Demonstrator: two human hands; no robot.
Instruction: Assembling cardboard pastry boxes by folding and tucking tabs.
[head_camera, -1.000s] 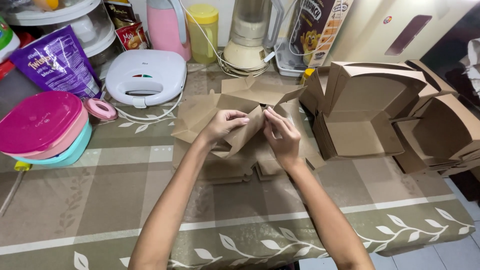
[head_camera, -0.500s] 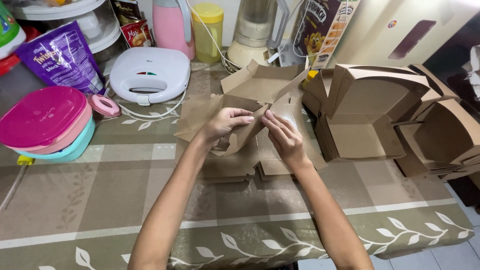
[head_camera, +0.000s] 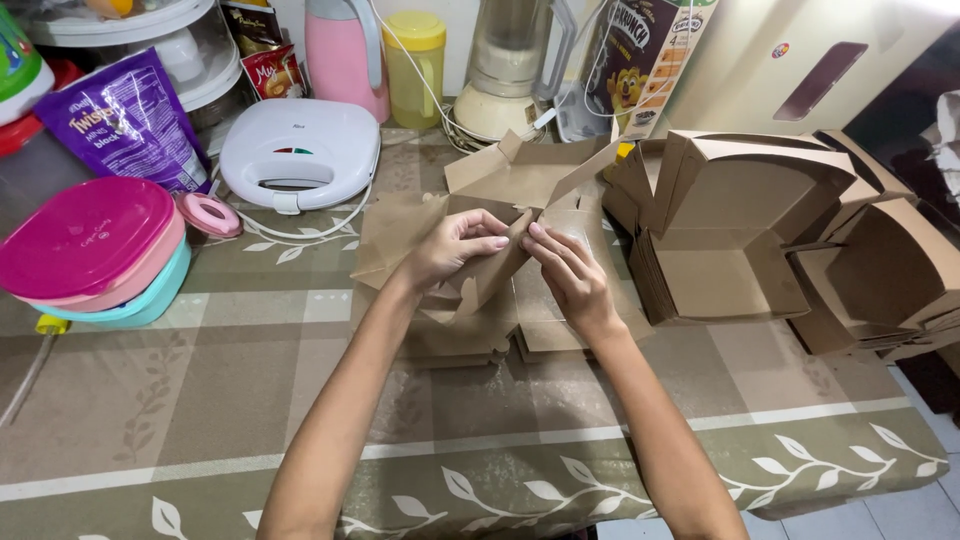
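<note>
My left hand and my right hand both grip a flat brown cardboard box blank, pinching a folded flap between the fingertips at its middle. The blank is partly lifted, with its far flaps standing up. Under it lies a low pile of more flat brown blanks on the table. To the right stands a stack of folded brown boxes with lids open, nested in each other.
The table has a green leaf-patterned cloth. At the left are pink and teal lidded bowls, a purple snack bag and a white sandwich maker. A pink jug, yellow container and blender line the back. More folded boxes sit far right.
The blank's flaps have been raised and folded further. My hands have closed together at its middle. The camera has tilted slightly.
</note>
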